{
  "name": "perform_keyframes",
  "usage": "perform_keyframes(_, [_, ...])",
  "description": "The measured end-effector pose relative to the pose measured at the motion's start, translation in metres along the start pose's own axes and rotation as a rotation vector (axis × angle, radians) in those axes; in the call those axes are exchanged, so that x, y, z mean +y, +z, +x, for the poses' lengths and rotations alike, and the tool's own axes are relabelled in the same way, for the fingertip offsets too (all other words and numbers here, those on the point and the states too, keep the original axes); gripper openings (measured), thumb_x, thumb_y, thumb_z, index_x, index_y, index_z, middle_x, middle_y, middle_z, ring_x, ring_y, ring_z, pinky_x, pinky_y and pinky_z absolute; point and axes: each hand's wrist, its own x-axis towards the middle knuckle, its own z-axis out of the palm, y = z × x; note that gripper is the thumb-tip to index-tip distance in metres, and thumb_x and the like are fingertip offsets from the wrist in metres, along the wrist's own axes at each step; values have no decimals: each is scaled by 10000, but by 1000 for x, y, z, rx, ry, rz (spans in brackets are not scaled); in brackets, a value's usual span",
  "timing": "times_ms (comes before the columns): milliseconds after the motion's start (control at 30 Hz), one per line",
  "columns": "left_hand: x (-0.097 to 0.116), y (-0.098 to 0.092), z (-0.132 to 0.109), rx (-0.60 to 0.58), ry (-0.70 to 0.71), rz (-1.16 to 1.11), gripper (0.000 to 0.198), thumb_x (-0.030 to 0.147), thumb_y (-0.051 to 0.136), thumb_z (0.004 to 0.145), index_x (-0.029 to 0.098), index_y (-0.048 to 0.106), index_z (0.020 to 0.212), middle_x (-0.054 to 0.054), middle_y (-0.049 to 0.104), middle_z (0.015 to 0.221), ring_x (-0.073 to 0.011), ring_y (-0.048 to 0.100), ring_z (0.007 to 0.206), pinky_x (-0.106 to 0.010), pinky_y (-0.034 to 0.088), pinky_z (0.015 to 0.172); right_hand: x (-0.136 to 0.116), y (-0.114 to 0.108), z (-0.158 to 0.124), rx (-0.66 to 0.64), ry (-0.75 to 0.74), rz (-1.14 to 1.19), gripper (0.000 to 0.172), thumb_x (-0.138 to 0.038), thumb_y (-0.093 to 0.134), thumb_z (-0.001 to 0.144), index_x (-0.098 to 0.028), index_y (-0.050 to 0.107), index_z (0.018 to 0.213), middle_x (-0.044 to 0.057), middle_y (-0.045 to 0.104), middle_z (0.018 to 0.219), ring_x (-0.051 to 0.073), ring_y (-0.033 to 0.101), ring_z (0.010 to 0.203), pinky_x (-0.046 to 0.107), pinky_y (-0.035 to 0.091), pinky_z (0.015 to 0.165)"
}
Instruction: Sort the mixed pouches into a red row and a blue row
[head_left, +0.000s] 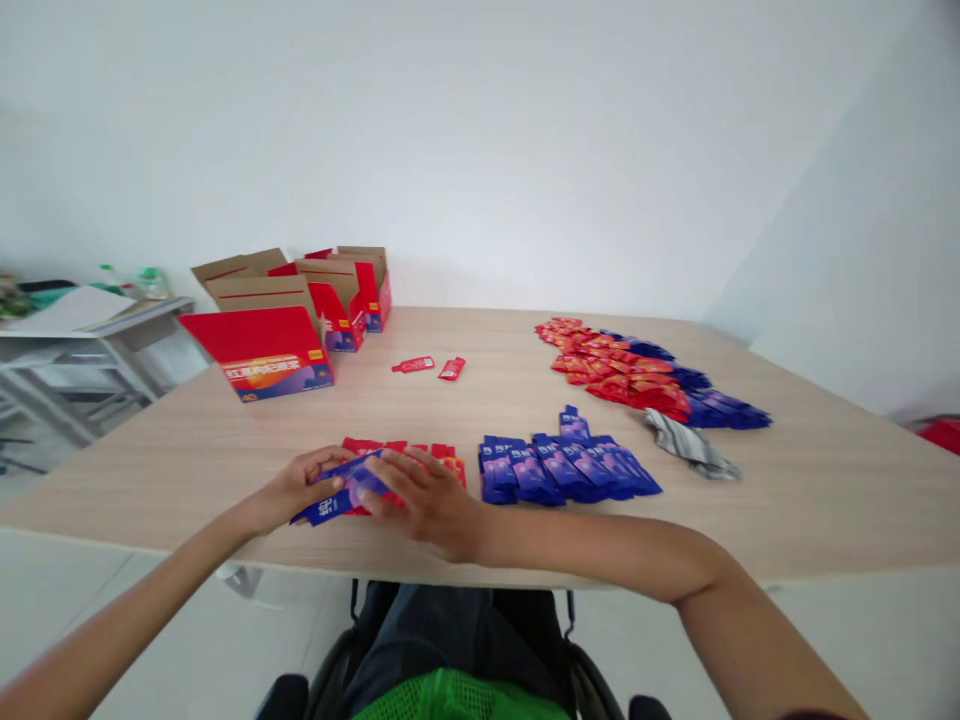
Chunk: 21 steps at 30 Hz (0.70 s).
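A small bundle of blue sachets (330, 505) is pinched in my left hand (306, 487), tilted just above the near part of the table. My right hand (435, 503) reaches across from the right, its fingers stretched out and resting over the sachets' right end. Beneath and behind both hands lies a row of red sachets (450, 457), partly hidden by them. Right of my right hand, overlapping blue sachets (570, 470) lie in a row, with a single blue sachet (574, 423) behind them.
Open red cartons (281, 355) stand at the back left. Two loose red sachets (414, 365) lie mid-table. At the right are a heap of red sachets (622, 370), more blue sachets (724, 410) and a grey striped cloth (690, 445). A cluttered side table (82, 310) stands beyond.
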Motion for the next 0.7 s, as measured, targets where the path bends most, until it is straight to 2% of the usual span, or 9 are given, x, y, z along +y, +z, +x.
perform_keyframes(67, [6, 16, 4, -122, 20, -12, 542, 477, 850, 782, 208, 657, 1212, -86, 734, 1025, -184, 694, 823, -243, 560, 690, 1, -1, 6, -43, 9, -49, 356, -279, 536, 1042, -272, 520, 1398, 84, 477, 1510, 244, 443, 1375, 435, 400, 1136])
perform_keyframes(167, [12, 39, 6, -248, -31, -24, 603, 505, 778, 852, 241, 566, 1351, -61, 719, 961, -111, 623, 582, -198, 494, 506, 6, -12, -3, -132, 14, 17, 309, -266, 509, 1054, -269, 557, 1359, 66, 612, 1305, 205, 534, 1196, 380, 468, 1022])
perform_keyframes(267, [17, 57, 5, -317, -94, -19, 593, 538, 696, 910, 255, 515, 1398, -4, 670, 843, -56, 477, 404, -169, 368, 360, 8, -29, -22, -162, 67, 187, 328, -274, 544, 1032, -240, 579, 1356, 88, 607, 1276, 214, 532, 1178, 375, 477, 1008])
perform_keyframes(367, [16, 68, 6, -333, -67, -32, 557, 573, 673, 915, 227, 558, 1336, 25, 610, 747, -56, 444, 389, -165, 332, 336, 0, -43, -42, -167, 236, 438, 347, -314, 498, 1059, -218, 568, 1385, 113, 581, 1331, 209, 539, 1218, 354, 483, 1026])
perform_keyframes(500, [-4, 83, 12, -348, 48, -198, 675, 748, 477, 936, 212, 550, 1339, 11, 576, 720, -80, 437, 439, -172, 313, 348, -11, -52, -67, -160, 514, 769, 374, -342, 397, 1104, -241, 527, 1439, 77, 642, 1287, 161, 612, 1163, 302, 494, 1022])
perform_keyframes(600, [-31, 103, 15, -337, 147, -297, 795, 821, 390, 915, 226, 468, 1437, 22, 542, 726, -73, 372, 446, -167, 267, 356, 2, -55, -89, -104, 714, 680, 406, -362, 421, 1092, -249, 502, 1473, 89, 631, 1331, 194, 606, 1203, 367, 479, 1061])
perform_keyframes(700, [-52, 131, 13, -300, 204, -236, 761, 743, 495, 933, 241, 405, 1497, 31, 521, 754, -71, 365, 487, -167, 269, 399, 37, -58, -112, -115, 792, 475, 357, -329, 496, 1055, -219, 576, 1384, 99, 649, 1258, 213, 608, 1169, 392, 477, 1048])
